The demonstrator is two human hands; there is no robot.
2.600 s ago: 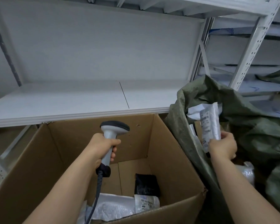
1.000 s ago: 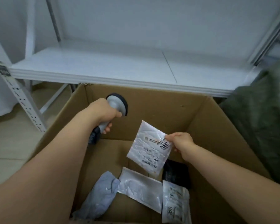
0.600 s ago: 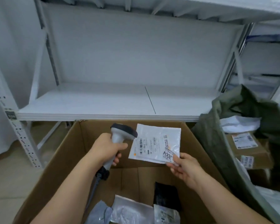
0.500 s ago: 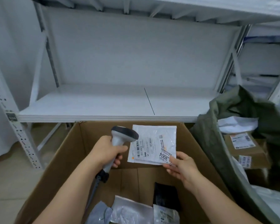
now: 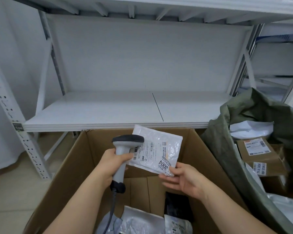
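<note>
Both busy over the far edge of the carton [image 5: 71,166] — gripped the scanner [image 5: 125,142] by its handle with the left hand [image 5: 112,160], pinched the white parcel [image 5: 161,149] at its near corner with the right hand [image 5: 183,179].

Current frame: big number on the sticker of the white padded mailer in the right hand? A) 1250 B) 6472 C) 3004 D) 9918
C: the white padded mailer, pinched at its near corner by the right hand, carries a sticker reading 3004, beside the grey handheld barcode scanner gripped by the left hand.

The scanner [image 5: 123,146] hides one edge of the parcel [image 5: 161,146].
</note>
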